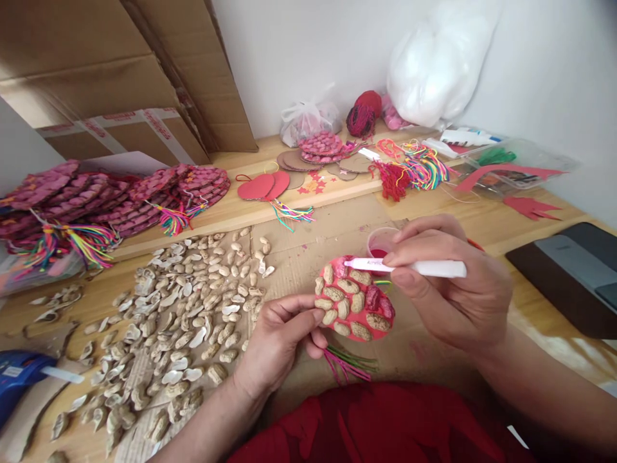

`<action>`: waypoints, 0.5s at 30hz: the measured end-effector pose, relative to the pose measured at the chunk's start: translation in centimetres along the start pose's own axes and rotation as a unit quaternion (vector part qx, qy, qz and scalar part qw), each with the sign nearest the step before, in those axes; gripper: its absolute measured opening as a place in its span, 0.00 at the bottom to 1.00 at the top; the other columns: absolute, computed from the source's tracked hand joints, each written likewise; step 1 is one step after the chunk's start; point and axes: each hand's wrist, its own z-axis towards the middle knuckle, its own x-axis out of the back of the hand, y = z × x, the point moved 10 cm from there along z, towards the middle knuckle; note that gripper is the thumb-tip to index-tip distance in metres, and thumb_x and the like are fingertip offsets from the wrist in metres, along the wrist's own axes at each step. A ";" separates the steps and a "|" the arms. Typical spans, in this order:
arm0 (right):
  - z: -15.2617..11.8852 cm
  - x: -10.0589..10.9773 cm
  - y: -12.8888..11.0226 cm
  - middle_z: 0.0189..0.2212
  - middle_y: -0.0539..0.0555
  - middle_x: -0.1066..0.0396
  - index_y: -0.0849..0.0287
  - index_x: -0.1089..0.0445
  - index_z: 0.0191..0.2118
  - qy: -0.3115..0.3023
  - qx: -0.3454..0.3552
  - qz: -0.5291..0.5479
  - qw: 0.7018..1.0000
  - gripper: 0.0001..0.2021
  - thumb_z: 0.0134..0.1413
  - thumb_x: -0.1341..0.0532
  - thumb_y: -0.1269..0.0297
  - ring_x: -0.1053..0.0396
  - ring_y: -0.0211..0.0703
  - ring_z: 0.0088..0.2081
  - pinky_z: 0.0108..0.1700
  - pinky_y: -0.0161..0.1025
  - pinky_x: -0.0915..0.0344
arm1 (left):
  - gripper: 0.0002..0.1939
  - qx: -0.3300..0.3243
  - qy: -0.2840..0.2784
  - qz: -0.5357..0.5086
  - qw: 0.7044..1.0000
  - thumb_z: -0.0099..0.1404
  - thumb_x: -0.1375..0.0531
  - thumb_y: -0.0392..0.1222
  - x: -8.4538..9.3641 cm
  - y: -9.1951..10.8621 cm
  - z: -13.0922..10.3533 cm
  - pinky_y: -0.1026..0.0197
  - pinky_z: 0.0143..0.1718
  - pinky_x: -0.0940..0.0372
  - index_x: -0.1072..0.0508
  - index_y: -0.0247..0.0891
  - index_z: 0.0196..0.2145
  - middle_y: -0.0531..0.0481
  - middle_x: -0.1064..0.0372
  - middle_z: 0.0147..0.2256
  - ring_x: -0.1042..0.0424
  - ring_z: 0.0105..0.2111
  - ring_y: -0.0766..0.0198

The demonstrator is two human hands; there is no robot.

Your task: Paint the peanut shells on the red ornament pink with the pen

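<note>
My left hand (284,334) grips the left edge of a round red disc (355,317) covered with glued peanut shells. Most of these shells are bare tan, while a few at the top and right are coloured pink or red. Between thumb and fingers of my right hand (453,283) is a white acrylic marker (429,267). Its tip rests at a pink shell (343,265) on the disc's upper edge. A pink and green tassel (349,363) hangs below the disc. Behind the marker stands a small clear cup (380,241) with red paint, partly hidden by my right hand.
Loose peanut shells (193,308) spread over the cardboard at left. A blue glue gun (19,379) lies at the left edge. Stacked pink shell discs (120,193) with tassels line the raised board. A dark phone-like case (569,276) lies right; yarn (364,116) and bags stand behind.
</note>
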 end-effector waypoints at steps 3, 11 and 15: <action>-0.2 0.3 0.7 0.31 0.49 0.23 0.51 0.26 0.40 0.017 -0.018 -0.011 1.000 0.07 0.55 0.34 0.70 0.28 0.46 0.41 0.46 0.48 0.32 | 0.12 0.001 -0.001 0.000 1.000 0.55 0.28 0.43 0.0 0.0 0.0 0.71 0.16 0.36 0.17 0.32 0.35 0.49 0.26 0.17 0.31 0.14 0.70; 0.1 0.1 0.0 0.30 0.49 0.24 0.53 0.27 0.39 0.004 -0.001 0.009 1.000 0.07 0.55 0.34 0.71 0.29 0.45 0.41 0.46 0.48 0.31 | 0.12 0.003 -0.003 -0.005 1.000 0.56 0.29 0.43 0.0 -0.2 0.1 0.71 0.17 0.36 0.18 0.33 0.36 0.50 0.25 0.18 0.31 0.14 0.70; 0.3 0.0 -0.9 0.29 0.48 0.24 0.52 0.27 0.39 -0.002 0.035 -0.024 0.999 0.08 0.54 0.34 0.71 0.27 0.45 0.40 0.44 0.46 0.30 | 0.13 0.006 0.006 -0.009 1.000 0.55 0.28 0.43 0.2 -0.2 0.2 0.71 0.17 0.36 0.18 0.32 0.36 0.50 0.25 0.18 0.30 0.15 0.69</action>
